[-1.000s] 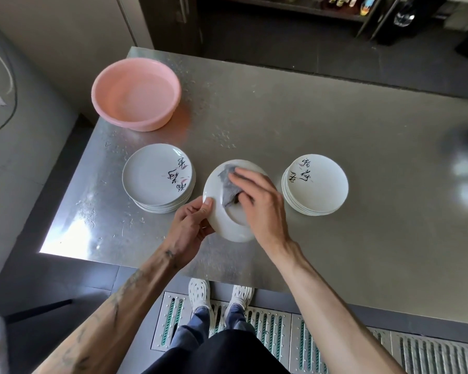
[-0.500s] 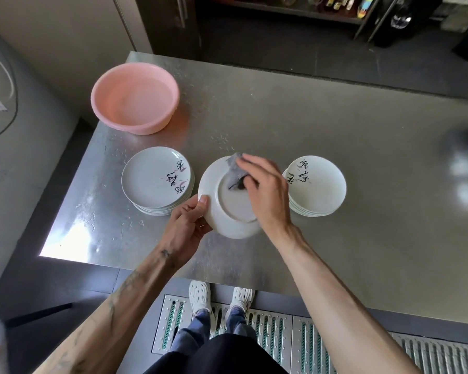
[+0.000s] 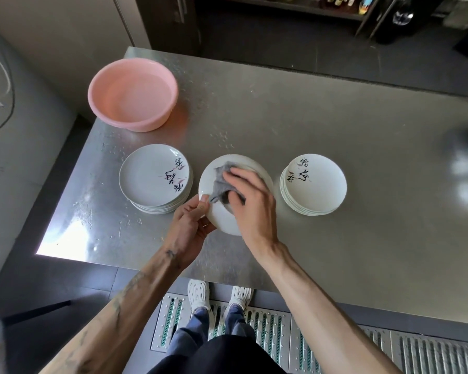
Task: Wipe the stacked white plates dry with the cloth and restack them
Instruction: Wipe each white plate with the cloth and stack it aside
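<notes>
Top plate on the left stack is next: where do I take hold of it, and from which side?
The top plate lies flat, face up, its rim flaring over the plates beneath. Pinch that rim at its near right edge, thumb on top, fingers under, coming from the left hand side.

The tabletop (image 3: 335, 157) carries the basin (image 3: 135, 122) at its far left corner. Nearer the front edge, in front of the basin, sits the left plate stack (image 3: 149, 179). The right plate stack (image 3: 319, 184) sits well apart to its right, at the same depth. Between the two stacks is a single plate (image 3: 222, 217), tilted and touching neither stack. The left grip (image 3: 189, 228) holds this plate at its near-left rim. The cloth (image 3: 220, 184) lies on the plate's upward face, under the right grip (image 3: 254, 203), which presses on it from the right. Below the near tabletop edge, two shoes (image 3: 199, 292) stand on the floor grating (image 3: 335, 346).
</notes>
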